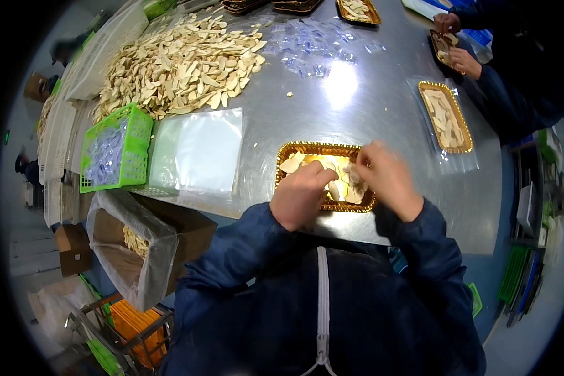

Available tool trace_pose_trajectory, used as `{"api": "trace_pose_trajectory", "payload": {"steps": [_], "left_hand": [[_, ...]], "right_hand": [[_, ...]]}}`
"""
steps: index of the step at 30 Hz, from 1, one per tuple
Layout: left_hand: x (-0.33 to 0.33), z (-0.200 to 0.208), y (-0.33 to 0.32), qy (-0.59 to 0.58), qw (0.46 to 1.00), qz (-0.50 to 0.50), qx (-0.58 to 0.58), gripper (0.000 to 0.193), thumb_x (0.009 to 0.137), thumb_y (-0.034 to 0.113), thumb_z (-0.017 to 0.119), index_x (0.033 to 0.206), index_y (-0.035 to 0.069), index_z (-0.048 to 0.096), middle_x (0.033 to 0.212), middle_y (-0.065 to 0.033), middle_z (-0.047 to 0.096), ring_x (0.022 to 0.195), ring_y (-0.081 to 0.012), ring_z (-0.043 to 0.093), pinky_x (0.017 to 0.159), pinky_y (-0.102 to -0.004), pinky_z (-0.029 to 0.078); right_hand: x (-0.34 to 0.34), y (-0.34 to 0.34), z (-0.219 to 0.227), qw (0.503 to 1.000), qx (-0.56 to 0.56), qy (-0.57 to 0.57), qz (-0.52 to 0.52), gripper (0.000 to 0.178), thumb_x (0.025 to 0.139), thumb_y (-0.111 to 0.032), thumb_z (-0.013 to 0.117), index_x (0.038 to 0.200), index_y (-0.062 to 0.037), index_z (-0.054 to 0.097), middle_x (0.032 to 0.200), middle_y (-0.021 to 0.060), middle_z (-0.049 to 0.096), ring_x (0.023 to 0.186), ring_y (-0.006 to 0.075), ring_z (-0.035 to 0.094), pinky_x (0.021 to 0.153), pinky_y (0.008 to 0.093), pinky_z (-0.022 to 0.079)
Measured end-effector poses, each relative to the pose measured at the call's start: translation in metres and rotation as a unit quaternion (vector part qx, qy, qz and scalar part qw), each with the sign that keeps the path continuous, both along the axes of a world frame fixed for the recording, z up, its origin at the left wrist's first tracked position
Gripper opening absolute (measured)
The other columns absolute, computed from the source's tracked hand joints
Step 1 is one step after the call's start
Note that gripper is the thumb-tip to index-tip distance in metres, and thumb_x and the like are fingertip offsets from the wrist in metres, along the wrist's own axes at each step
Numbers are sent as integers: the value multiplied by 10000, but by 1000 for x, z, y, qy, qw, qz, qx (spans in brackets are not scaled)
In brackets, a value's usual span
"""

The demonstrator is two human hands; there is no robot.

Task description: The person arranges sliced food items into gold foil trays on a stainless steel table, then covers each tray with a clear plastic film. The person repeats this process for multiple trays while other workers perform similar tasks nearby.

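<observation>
A shallow gold tray (328,149) lies at the table's near edge, with pale dried slices (289,165) at its left end and more towards its right. Bent over the tray's left half, my left hand (302,195) has its fingers curled into a pinch; whatever they grip is hidden. My right hand (390,180) reaches over the right end of the tray, slightly blurred. Its fingertips close on pale slices (356,187) there. Part of the tray's shiny gold bottom shows between the hands.
A big heap of slices (188,66) covers the table's far left. Nearby are small clear packets (323,44), a green basket (140,147) and clear bags (210,150). A filled tray (445,116) lies right, beside a co-worker's hands (464,61). A lined carton (163,241) stands below left.
</observation>
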State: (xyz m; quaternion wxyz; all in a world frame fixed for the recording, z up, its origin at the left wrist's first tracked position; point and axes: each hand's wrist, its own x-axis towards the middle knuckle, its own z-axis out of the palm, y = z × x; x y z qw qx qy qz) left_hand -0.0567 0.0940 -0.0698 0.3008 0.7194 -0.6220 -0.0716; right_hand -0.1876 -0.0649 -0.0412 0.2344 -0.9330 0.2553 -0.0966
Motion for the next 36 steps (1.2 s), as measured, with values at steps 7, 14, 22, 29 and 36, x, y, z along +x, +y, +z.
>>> {"api": "trace_pose_trajectory", "payload": {"steps": [7, 14, 22, 29, 36], "left_hand": [[2, -6, -7, -89, 994, -45, -34, 71, 721, 36, 617, 783, 66, 600, 773, -94, 534, 706, -258, 610, 589, -362, 500], [18, 3, 7, -38, 998, -38, 11, 87, 712, 5, 628, 775, 32, 574, 800, -127, 552, 751, -322, 609, 640, -399, 513], [36, 28, 36, 10, 992, 36, 123, 196, 784, 33, 676, 932, 53, 550, 852, -149, 584, 785, -379, 597, 662, -426, 479], [44, 22, 36, 108, 989, 12, 103, 220, 746, -3, 672, 930, 58, 568, 849, -149, 595, 814, -385, 609, 697, -457, 489], [39, 33, 49, 8, 992, 36, 117, 185, 774, 24, 676, 935, 62, 593, 897, -127, 600, 815, -358, 615, 702, -427, 500]], "right_hand": [[-12, -11, -1, 995, -47, 15, 84, 98, 814, -121, 653, 900, -81, 676, 890, 115, 588, 771, 306, 637, 660, 400, 510], [-11, -9, -8, 982, -65, 22, 178, 83, 807, -110, 634, 875, -63, 622, 889, 108, 567, 722, 299, 637, 623, 390, 516], [-19, -4, -1, 986, -128, 44, 99, 121, 828, -153, 657, 821, -50, 593, 810, 102, 566, 700, 299, 639, 604, 404, 513], [-20, 5, 12, 995, -36, -6, 94, 137, 847, -178, 654, 878, -48, 624, 839, 118, 617, 724, 319, 643, 619, 417, 514], [-17, 7, 5, 995, -4, -21, 99, 119, 855, -172, 633, 877, -55, 640, 852, 122, 647, 742, 332, 645, 631, 428, 514]]}}
